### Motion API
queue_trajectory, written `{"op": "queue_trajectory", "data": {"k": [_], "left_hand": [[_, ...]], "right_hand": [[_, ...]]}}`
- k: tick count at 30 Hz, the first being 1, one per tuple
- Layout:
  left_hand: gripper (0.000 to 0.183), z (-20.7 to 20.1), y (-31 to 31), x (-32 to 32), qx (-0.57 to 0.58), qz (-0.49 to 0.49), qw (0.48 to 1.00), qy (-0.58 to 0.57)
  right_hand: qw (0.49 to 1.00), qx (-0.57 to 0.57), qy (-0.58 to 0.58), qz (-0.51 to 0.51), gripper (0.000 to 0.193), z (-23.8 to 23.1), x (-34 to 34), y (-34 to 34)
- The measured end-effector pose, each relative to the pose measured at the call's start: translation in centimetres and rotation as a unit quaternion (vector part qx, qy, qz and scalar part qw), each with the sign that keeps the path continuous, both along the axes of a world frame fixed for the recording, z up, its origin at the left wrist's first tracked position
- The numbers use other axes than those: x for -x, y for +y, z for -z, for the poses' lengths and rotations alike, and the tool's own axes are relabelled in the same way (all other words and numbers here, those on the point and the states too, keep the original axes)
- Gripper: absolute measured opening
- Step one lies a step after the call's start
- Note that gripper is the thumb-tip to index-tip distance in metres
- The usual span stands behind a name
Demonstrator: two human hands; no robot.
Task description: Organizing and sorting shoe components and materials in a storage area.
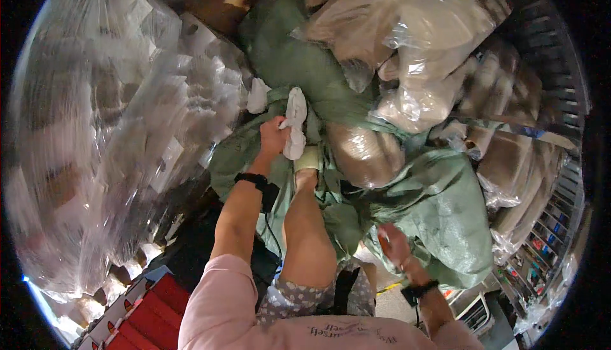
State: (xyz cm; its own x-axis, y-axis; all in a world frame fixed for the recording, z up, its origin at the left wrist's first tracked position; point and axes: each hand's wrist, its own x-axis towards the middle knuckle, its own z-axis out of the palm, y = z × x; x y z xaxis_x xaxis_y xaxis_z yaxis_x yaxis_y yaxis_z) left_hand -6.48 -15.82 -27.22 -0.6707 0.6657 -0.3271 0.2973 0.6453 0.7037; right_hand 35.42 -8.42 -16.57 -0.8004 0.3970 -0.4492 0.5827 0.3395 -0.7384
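Note:
My left hand (273, 137) is closed on a long, white, crumpled-looking bundle (296, 124), whose exact kind I cannot make out. It is held above a large green woven sack (280, 38), close to my bent leg (307, 232), which ends in a pale cuff (307, 160) among the green folds. A smaller white bundle (258, 96) sits just beyond to the left. Lower right, my right hand (393, 245) hovers beside a bulging green sack (445, 213). Its fingers are loosely curled and apart, with nothing visible in them.
A tall plastic-wrapped stack (127, 108) rises on the left. Clear bags with brown contents (420, 63) pile up at the far right, and another (366, 152) lies between the sacks. A dark slatted rack (560, 222) borders the right side. Red boxes (153, 315) stand lower left.

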Motion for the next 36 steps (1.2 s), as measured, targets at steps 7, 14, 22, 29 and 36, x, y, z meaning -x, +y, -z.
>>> {"op": "queue_trajectory", "data": {"k": [7,14,22,29,36], "left_hand": [[0.028,-0.4,1.1,2.4,-0.175,-0.149,0.949,-0.215],[0.033,3.2,2.0,6.3,-0.03,-0.106,0.967,0.231],[0.025,6.1,5.5,3.9,0.219,-0.028,0.955,0.199],[0.017,14.5,-1.9,8.8,-0.072,-0.313,0.946,0.036],[0.025,8.8,1.8,5.5,-0.02,-0.048,0.983,0.176]], "right_hand": [[0.976,-0.095,0.197,-0.013,0.105,7.2,30.0,7.4],[0.994,0.003,-0.035,0.099,0.102,15.0,36.1,6.1],[0.999,-0.017,-0.003,0.031,0.077,18.2,33.0,5.2],[0.972,-0.056,0.227,-0.022,0.074,15.5,34.0,2.9],[0.984,0.1,0.147,0.025,0.08,15.7,29.3,5.1]]}}
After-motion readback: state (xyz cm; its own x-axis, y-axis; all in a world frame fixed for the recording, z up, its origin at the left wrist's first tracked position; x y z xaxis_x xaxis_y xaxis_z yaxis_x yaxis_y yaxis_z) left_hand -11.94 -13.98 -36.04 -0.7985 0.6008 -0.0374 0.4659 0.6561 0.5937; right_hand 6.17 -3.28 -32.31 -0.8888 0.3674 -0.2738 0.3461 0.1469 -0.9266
